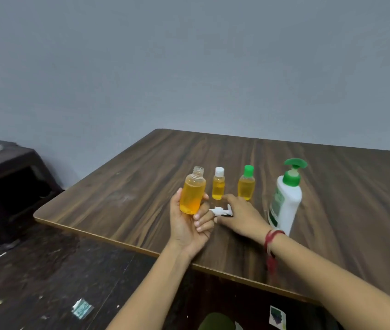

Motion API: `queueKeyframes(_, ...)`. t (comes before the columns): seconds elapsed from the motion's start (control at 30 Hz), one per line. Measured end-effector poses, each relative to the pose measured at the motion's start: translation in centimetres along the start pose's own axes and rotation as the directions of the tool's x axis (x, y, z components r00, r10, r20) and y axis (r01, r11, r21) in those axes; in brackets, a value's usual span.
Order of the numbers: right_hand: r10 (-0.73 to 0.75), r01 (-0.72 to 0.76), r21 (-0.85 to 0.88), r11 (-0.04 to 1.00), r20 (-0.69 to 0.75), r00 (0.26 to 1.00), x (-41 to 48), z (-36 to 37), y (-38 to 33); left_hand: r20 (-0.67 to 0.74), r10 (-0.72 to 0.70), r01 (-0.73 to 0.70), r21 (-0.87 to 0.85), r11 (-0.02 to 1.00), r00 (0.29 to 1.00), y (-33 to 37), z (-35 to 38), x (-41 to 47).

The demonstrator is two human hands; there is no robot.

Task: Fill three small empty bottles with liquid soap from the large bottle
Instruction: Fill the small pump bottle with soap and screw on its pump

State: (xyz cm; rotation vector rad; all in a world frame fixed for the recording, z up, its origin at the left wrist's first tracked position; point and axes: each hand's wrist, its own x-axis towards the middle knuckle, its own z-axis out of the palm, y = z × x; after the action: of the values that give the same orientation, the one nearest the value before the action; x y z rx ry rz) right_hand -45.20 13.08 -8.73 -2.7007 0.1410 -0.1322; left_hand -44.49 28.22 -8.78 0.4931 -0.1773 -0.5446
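My left hand holds a clear uncapped small bottle filled with orange-yellow soap, raised a little above the table. My right hand lies on the wooden table, its fingers curled on a white pump cap. Behind it stand two more small bottles of yellow soap: one with a white cap and one with a green cap. The large white soap bottle with a green pump stands to the right.
A dark stool with small items on top stands at the left, beyond the table's corner. The dark floor below carries scraps of paper and wrappers. A grey wall runs behind the table.
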Motion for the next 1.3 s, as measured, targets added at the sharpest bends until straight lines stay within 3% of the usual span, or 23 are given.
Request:
queueKeyframes(0.13, 0.045, -0.043, -0.160, 0.986, 0.007, 0.999, 1.0, -0.1, -0.3, 0.001, -0.003, 0.003, 0.010, 1.000, 1.000, 0.2, -0.2, -0.3)
queueKeyframes(0.3, -0.019, 0.011, -0.161, 0.987, -0.048, 0.999, -0.2, -0.8, -0.2, -0.002, -0.032, 0.032, 0.019, 0.999, 0.999, -0.7, 0.0, -0.3)
queueKeyframes(0.47, -0.081, 0.035, -0.200, 0.979, -0.231, 0.969, -4.3, -3.7, -0.6, 0.076, -0.073, 0.075, -0.022, 0.997, 0.994, -1.5, 0.1, -0.2)
queueKeyframes(0.6, -0.103, -0.033, -0.388, 0.921, -0.326, 0.940, -10.4, -7.8, -0.7, 0.189, -0.086, 0.094, -0.036, 0.995, 0.978, -2.2, 0.2, 0.5)
queueKeyframes(0.73, -0.074, -0.166, -0.436, 0.884, -0.481, 0.874, -16.5, -11.7, 0.3, 0.242, -0.090, 0.071, 0.086, 0.994, 0.966, -3.1, 0.9, 1.5)
queueKeyframes(0.9, -0.148, -0.128, -0.431, 0.893, -0.552, 0.820, -17.7, -17.2, 1.7, 0.203, -0.099, 0.013, 0.386, 0.922, 0.974, -4.5, 1.8, 1.9)
queueKeyframes(1.3, -0.386, 0.129, -0.543, 0.830, -0.393, 0.835, -11.1, -23.2, 0.6, 0.219, -0.219, 0.067, 0.544, 0.836, 0.951, -7.9, 3.1, 1.0)
